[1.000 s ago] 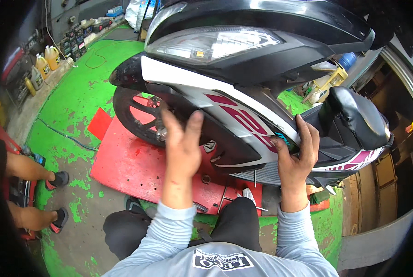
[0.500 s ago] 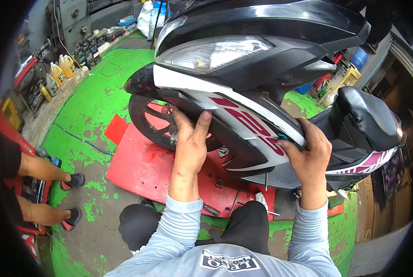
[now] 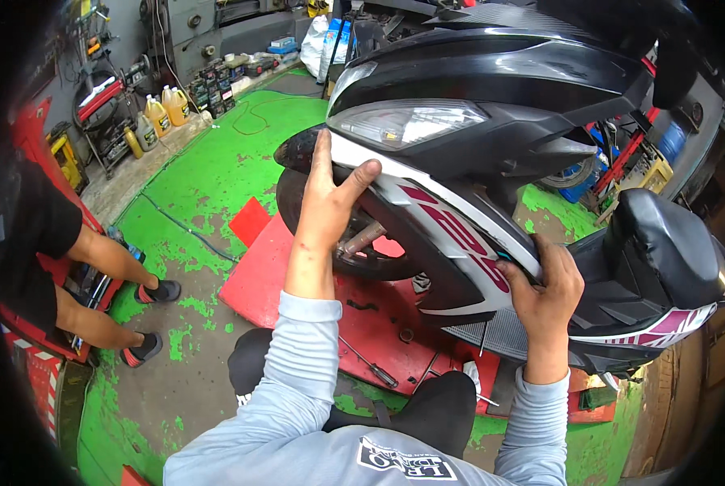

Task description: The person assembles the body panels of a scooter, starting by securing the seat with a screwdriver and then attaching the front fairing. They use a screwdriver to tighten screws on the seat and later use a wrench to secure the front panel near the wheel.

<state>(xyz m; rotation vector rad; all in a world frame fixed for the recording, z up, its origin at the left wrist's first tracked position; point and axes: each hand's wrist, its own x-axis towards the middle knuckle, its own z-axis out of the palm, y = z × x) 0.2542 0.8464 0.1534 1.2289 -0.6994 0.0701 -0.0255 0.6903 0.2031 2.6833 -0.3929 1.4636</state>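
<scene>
We find the scooter (image 3: 492, 162) on the red lift platform (image 3: 298, 283), its white side panel (image 3: 452, 235) above the front wheel (image 3: 354, 243). Our left hand (image 3: 326, 206) lies open along its front edge; our right hand (image 3: 545, 287) has fingers curled over its rear edge. Judged risk: uneven pulling could crack the panel's tabs. Another person's feet (image 3: 156, 320) stand near.

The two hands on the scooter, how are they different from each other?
The left hand is flat and stretched out, fingers pointing up along the front end of the white side panel, near the headlight. The right hand is curled, fingers hooked over the panel's rear end near the black seat. The left hand sits higher and farther forward, the right lower and closer to the person. Both are bare, in grey sleeves, and touch the same panel.
</scene>
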